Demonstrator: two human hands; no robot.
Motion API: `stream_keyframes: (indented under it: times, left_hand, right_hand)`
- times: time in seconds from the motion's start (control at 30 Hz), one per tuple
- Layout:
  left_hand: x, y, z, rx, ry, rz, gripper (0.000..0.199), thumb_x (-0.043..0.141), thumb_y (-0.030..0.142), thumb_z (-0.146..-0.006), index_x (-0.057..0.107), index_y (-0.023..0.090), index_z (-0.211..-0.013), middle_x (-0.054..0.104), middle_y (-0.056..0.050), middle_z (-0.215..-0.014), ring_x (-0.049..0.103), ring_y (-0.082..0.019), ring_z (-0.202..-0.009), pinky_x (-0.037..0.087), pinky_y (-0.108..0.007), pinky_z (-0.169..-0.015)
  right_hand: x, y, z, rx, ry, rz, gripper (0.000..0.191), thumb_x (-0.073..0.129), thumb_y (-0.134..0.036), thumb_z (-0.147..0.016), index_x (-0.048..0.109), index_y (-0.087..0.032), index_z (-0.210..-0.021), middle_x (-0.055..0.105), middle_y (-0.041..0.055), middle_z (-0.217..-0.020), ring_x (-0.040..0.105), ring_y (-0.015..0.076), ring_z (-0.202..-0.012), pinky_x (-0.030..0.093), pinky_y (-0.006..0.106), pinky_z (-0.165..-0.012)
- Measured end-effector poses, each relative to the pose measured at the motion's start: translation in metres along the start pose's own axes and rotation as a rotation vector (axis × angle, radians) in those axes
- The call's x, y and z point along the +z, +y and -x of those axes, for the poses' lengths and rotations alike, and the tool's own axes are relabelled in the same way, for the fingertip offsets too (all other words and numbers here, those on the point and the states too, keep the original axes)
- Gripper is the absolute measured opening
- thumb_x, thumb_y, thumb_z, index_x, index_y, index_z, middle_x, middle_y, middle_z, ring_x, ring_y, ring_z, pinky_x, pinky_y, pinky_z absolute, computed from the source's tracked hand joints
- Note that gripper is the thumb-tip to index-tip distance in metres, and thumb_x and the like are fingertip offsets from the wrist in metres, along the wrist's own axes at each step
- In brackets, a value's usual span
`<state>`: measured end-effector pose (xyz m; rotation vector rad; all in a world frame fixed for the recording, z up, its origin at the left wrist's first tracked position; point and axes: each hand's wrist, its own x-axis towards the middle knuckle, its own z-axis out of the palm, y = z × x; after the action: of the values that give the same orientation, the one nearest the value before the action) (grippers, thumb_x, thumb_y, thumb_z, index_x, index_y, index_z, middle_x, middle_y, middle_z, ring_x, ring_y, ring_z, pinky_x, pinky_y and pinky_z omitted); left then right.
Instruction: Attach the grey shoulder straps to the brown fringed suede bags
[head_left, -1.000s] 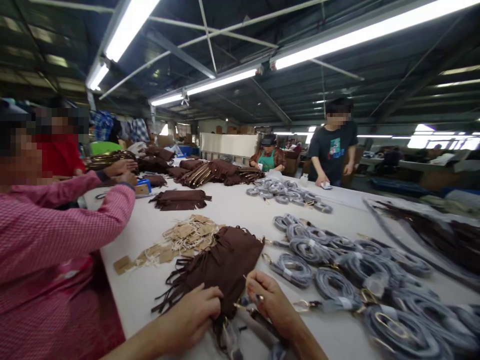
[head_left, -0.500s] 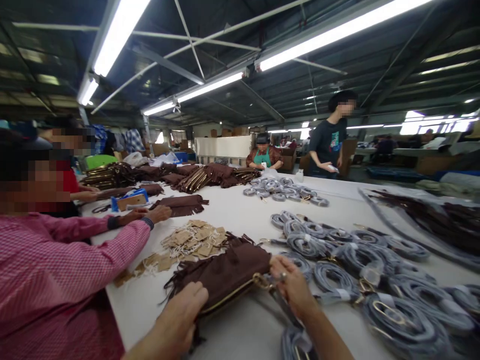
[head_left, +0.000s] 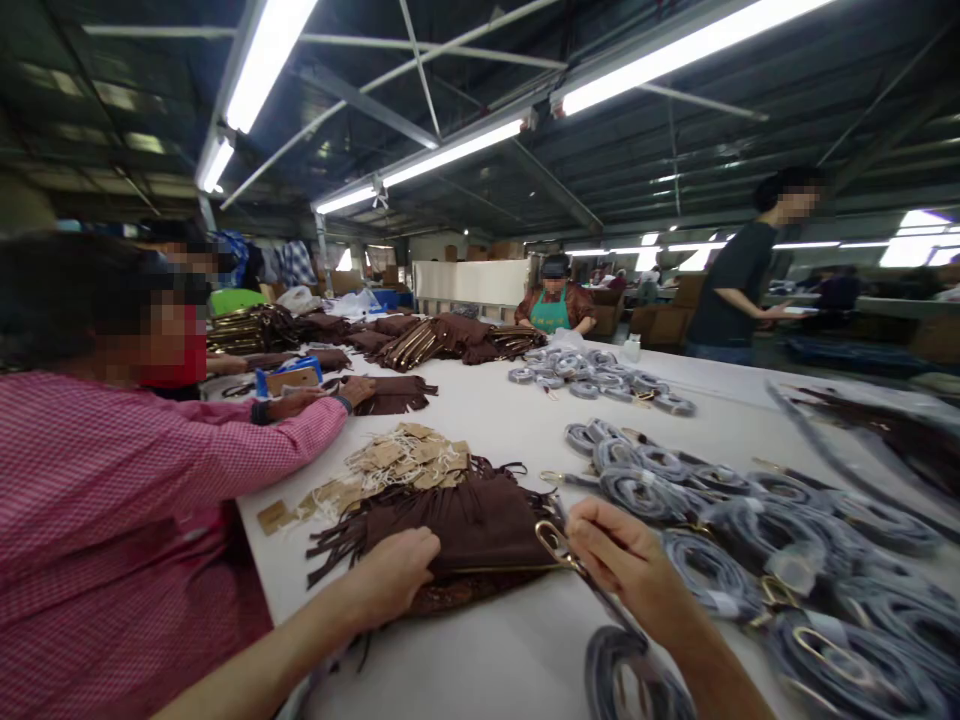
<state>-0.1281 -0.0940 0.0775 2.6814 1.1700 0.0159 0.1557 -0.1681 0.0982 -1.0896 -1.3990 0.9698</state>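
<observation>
A dark brown fringed bag (head_left: pixel 480 525) with a gold zipper along its near edge lies on the white table. My left hand (head_left: pixel 397 570) is closed on the bag's near edge, thumb side hidden. At the bag's right end, my right hand (head_left: pixel 619 555) pinches a strap just behind its gold snap hook (head_left: pixel 553 541). The hook overlaps the bag's corner; whether it is attached there I cannot tell. Below my right hand, the rest of this strap appears to run down to a grey wrapped coil (head_left: pixel 630 675).
Many wrapped strap coils (head_left: pixel 712 580) cover the right side. Tan tags with white strings (head_left: pixel 405 460) lie behind the bag. A co-worker in a pink checked sleeve (head_left: pixel 247 440) handles another brown piece (head_left: pixel 394 394) at left. Brown bags (head_left: pixel 442 340) are piled farther back.
My right hand has drawn back from the bag's corner, and the snap hook shows more clearly. The bag lies flatter. A standing person in dark clothes has moved right.
</observation>
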Motion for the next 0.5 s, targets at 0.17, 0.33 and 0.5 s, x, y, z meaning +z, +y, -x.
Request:
stream_keyframes:
  times: [0.17,0.33,0.5]
  left_hand:
    - [-0.02,-0.021,-0.006,-0.009,0.172,0.273,0.021,0.036,0.021,-0.094,0.046,0.02,-0.075,0.057,-0.002,-0.081,0.052,-0.017,-0.077,0.04,-0.027,-0.074]
    - [-0.012,-0.025,-0.011,-0.029,0.197,0.499,0.021,0.038,0.027,-0.091,0.045,0.02,-0.072,0.052,0.001,-0.076,0.046,-0.016,-0.074,0.035,-0.027,-0.07]
    - [0.009,-0.047,-0.024,-0.14,0.196,0.751,0.024,0.044,0.038,-0.083,0.043,0.02,-0.067,0.044,0.003,-0.069,0.041,-0.016,-0.07,0.034,-0.028,-0.068]
  right_hand:
    - [0.019,-0.01,0.006,0.202,-0.427,-0.072,0.028,0.06,-0.046,-0.083,0.052,-0.021,-0.073,0.038,-0.0096,-0.049,0.022,0.0062,-0.041,0.016,0.022,-0.04]
    - [0.069,0.038,-0.007,-0.013,-0.319,0.452,0.019,0.047,-0.023,-0.084,0.048,-0.02,-0.066,0.055,0.0005,-0.073,0.049,0.0147,-0.072,0.035,0.026,-0.066]
    - [0.077,0.071,-0.007,0.0,-0.264,0.623,0.022,0.038,-0.023,-0.09,0.045,-0.022,-0.07,0.057,0.0021,-0.074,0.052,0.0175,-0.073,0.034,0.028,-0.067]
